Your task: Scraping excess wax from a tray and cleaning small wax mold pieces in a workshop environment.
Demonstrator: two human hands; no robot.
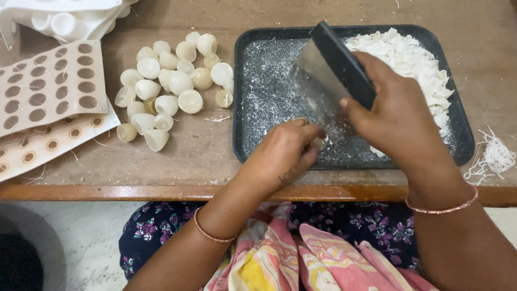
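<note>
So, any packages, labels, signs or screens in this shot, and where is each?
None in view: no package, label, sign or screen.
Nearest in kind: mould sheets, far left on the wooden table, flat, beige and white with rows of round holes.
Black tray, centre, rectangular, unmarked.

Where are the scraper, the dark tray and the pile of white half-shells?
Scraper (318,81), head view: on its metal blade, below the black handle.
Dark tray (269,91), head view: on its bare, crumb-dusted floor at left.
Pile of white half-shells (180,82), head view: on a middle shell.
</note>
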